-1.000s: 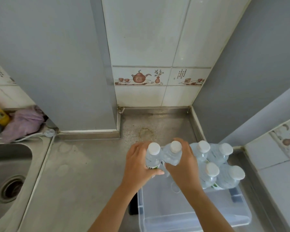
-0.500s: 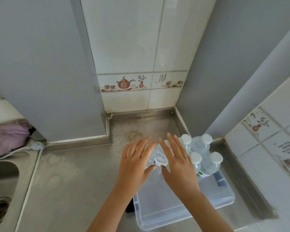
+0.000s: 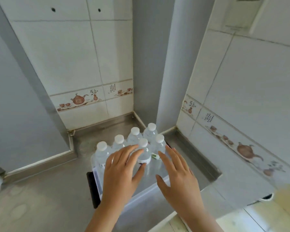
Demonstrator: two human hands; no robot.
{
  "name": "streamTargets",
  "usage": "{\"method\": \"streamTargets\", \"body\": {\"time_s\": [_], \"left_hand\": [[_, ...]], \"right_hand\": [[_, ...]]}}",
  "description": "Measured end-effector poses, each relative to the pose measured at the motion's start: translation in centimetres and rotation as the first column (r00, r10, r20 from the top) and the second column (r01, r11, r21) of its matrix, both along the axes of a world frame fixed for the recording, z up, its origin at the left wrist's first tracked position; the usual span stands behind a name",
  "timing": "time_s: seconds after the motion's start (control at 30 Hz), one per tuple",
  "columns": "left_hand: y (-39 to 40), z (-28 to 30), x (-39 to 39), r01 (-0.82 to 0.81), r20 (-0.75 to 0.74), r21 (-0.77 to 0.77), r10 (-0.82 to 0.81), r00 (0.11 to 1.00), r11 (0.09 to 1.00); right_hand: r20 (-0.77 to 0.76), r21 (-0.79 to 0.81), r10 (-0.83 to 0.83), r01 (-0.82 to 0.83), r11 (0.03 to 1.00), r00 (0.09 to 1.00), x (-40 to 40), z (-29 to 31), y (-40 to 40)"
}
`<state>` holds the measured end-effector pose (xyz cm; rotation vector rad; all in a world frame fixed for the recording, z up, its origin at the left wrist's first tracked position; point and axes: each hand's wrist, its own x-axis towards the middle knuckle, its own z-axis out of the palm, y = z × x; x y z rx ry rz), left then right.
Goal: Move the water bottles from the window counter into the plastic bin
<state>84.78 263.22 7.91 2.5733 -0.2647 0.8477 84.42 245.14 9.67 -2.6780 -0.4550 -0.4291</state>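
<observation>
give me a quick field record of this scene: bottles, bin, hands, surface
bottles: six clear plastic water bottles with white caps, upright, clustered in the bin
bin: clear plastic bin, on the counter
left hand: left hand, fingers spread, open over the bin, holding nothing
right hand: right hand, open, holding nothing
surface: grey stainless steel counter

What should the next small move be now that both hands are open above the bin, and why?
Probably lift both hands clear and go for more bottles, if any remain. The left hand and right hand are open and hold nothing. Six capped water bottles stand upright in the plastic bin, whose near part looks unfilled. The window counter is not in view, so what remains there cannot be told.
</observation>
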Motion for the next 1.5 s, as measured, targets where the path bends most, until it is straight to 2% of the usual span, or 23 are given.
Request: {"method": "streamTargets", "body": {"time_s": [0.2, 0.43, 0.6, 0.8, 1.1, 1.5], "left_hand": [[-8.7, 0.4, -3.3, 0.219, -0.039, 0.082, -0.216, 0.976, 0.972], [-18.2, 0.6, -10.1, 0.405, -0.183, 0.136, -0.379, 0.907, 0.904], [-25.4, 0.7, -14.6, 0.540, -0.196, 0.148, -0.511, 0.837, 0.828], [-34.6, 1.1, -17.8, 0.735, -0.228, 0.150, -0.701, 0.676, 0.661], [-48.7, 0.4, -16.9, 0.879, -0.193, 0.172, -0.860, 0.472, 0.444], [-70.1, 0.9, -9.6, 0.960, -0.231, 0.182, -0.939, 0.254, 0.214]], "right_hand": [[0.008, -0.005, -0.215, 0.215, 0.977, 0.977, -7.2, -0.1, -8.7], [-0.006, 0.005, -0.460, 0.460, 0.888, 0.888, -17.9, -0.8, -17.2], [0.024, 0.038, -0.643, 0.642, 0.765, 0.765, -25.9, -1.1, -22.4], [0.036, 0.102, -0.825, 0.820, 0.564, 0.563, -32.5, -0.9, -28.4], [-0.040, 0.109, -0.952, 0.949, 0.297, 0.303, -34.5, -1.8, -38.5], [-0.100, 0.085, -0.992, 0.994, 0.062, 0.071, -29.4, -1.2, -55.1]]}}
